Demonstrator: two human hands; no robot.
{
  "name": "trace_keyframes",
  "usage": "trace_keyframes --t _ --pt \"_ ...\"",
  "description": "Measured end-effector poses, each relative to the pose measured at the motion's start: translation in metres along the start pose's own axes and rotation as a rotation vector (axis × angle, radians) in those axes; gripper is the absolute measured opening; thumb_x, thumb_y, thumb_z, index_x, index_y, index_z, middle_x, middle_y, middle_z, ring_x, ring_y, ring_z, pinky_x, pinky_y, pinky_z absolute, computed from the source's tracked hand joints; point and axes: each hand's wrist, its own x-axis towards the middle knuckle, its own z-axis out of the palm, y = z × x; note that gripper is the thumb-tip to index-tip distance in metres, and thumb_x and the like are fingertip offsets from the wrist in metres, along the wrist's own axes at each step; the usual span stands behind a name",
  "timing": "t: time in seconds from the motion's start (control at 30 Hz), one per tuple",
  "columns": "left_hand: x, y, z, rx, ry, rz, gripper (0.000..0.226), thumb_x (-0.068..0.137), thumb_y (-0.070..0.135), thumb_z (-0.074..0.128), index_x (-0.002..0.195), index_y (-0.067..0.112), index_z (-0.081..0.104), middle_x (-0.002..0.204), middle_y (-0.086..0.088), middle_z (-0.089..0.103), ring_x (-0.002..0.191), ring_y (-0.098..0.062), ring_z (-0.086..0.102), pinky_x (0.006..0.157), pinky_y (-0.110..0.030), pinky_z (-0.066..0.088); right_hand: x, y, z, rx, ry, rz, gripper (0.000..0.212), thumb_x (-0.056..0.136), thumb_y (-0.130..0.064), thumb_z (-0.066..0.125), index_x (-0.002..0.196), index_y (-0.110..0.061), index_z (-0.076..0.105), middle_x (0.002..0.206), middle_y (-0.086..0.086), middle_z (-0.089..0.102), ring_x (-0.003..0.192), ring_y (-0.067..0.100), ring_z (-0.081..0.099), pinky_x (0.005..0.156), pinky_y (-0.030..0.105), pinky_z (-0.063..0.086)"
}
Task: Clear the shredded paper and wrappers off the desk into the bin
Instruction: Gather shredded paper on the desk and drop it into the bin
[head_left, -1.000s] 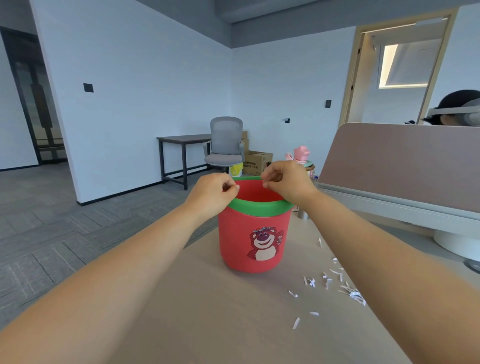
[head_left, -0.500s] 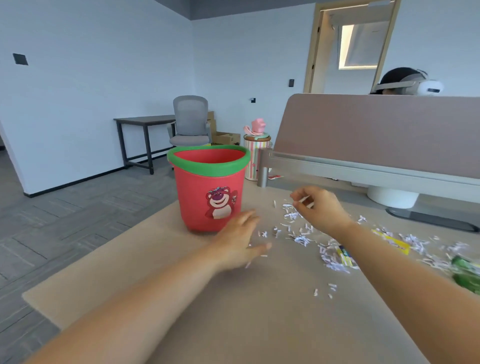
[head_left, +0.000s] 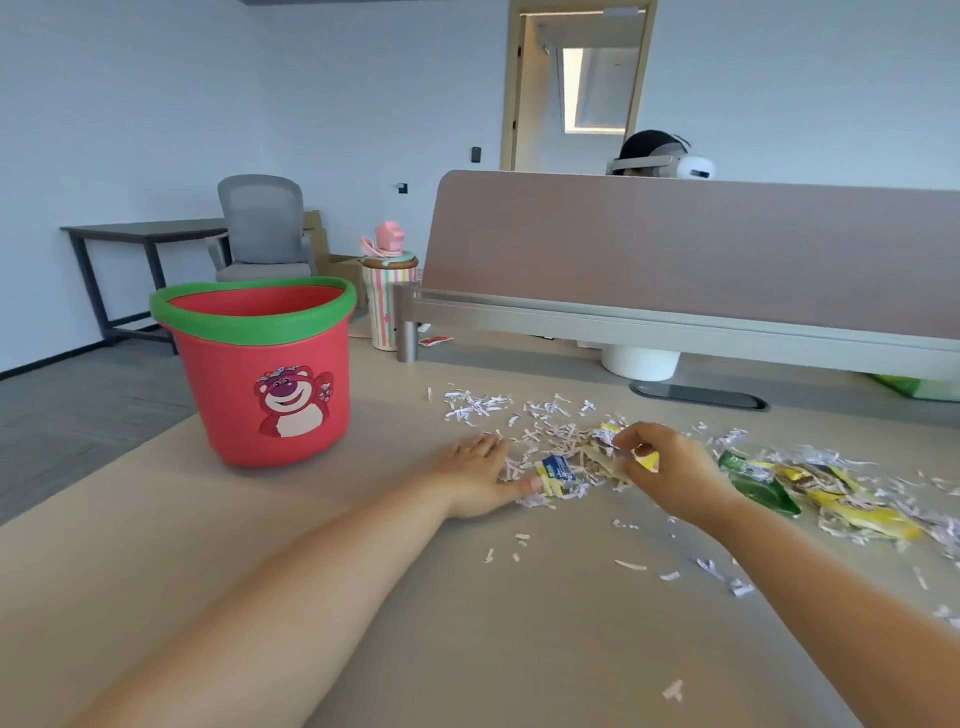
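Desk (head_left: 467, 649): tan top; a few loose shreds (head_left: 631, 565) lie scattered on its near right part.
Left hand (head_left: 480, 480): palm down, flat on the desk, fingers straight, holding nothing; fingertips at the left edge of the litter, touching a blue-and-yellow wrapper (head_left: 556, 474).
Right hand (head_left: 670, 470): fingers curled, pinching a small yellow wrapper scrap (head_left: 648, 460) with paper strips, just above the pile.
Other wrappers: green wrapper (head_left: 758, 480) just right of the right hand, yellow wrapper (head_left: 857, 506) beyond it, both among shreds.
Shredded paper (head_left: 483, 405): spread from mid-desk rightward, on the desk.
Bin (head_left: 270, 384): red, green rim, bear picture; upright on the desk, left of the litter, apart from both hands.
Far: divider panel (head_left: 675, 249), striped cup (head_left: 387, 306), grey chair (head_left: 262, 228).
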Motion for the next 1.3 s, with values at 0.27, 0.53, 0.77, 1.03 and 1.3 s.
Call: trace_keyframes --t 0.27,0.53,0.77,1.03,1.3 --pt "-0.009 0.041 0.008 -0.035 0.051 0.07 0.109 0.075 0.073 0.044 0.144 0.021 -0.022 0.156 -0.001 -0.023 0.145 -0.025 -0.018 0.119 -0.05 0.002 0.0 0.025 -0.011 -0.114 0.044 -0.014 0.022 0.087 -0.024 0.058 0.107 -0.016 0.063 0.112 0.003 0.063 0.107 0.023 0.053 0.09 0.031 0.041" --pt "0.042 0.056 0.005 0.061 0.057 -0.045 0.119 0.061 0.09 0.031 0.145 0.021 -0.018 0.155 -0.003 -0.026 0.143 -0.032 -0.021 0.113 -0.06 0.002 0.058 0.023 0.009 -0.232 -0.243 0.07 0.063 0.087 -0.049 0.051 0.141 -0.025 0.029 0.149 0.003 0.033 0.137 0.028 0.027 0.111 0.04 0.027" --pt "0.093 -0.017 -0.021 0.068 0.038 -0.149 0.096 0.073 0.082 0.021 0.146 0.03 -0.013 0.156 0.001 -0.022 0.141 -0.03 -0.026 0.113 -0.06 -0.005 0.095 0.051 0.02 -0.306 -0.389 0.171 0.104 0.065 -0.073 0.057 0.145 -0.037 0.002 0.158 0.001 -0.004 0.144 0.036 -0.01 0.114 0.06 0.006" --pt "0.123 -0.031 -0.024 0.053 -0.042 -0.083 0.1 0.068 0.085 0.023 0.146 0.033 -0.011 0.159 0.0 -0.011 0.145 -0.028 -0.012 0.118 -0.053 -0.001 0.137 0.04 0.042 -0.183 -0.497 0.06 0.094 0.069 -0.072 0.053 0.142 -0.046 0.0 0.158 -0.003 -0.011 0.144 0.032 -0.015 0.114 0.062 0.001" --pt "0.093 -0.024 -0.013 -0.079 -0.059 0.12 0.117 0.064 0.078 0.052 0.148 0.024 -0.009 0.159 0.001 -0.006 0.147 -0.02 -0.004 0.118 -0.037 0.005 0.122 0.021 0.068 -0.324 -0.51 -0.195 0.065 0.078 -0.071 0.038 0.137 -0.053 0.017 0.157 -0.007 0.009 0.145 0.024 0.002 0.116 0.056 0.004"
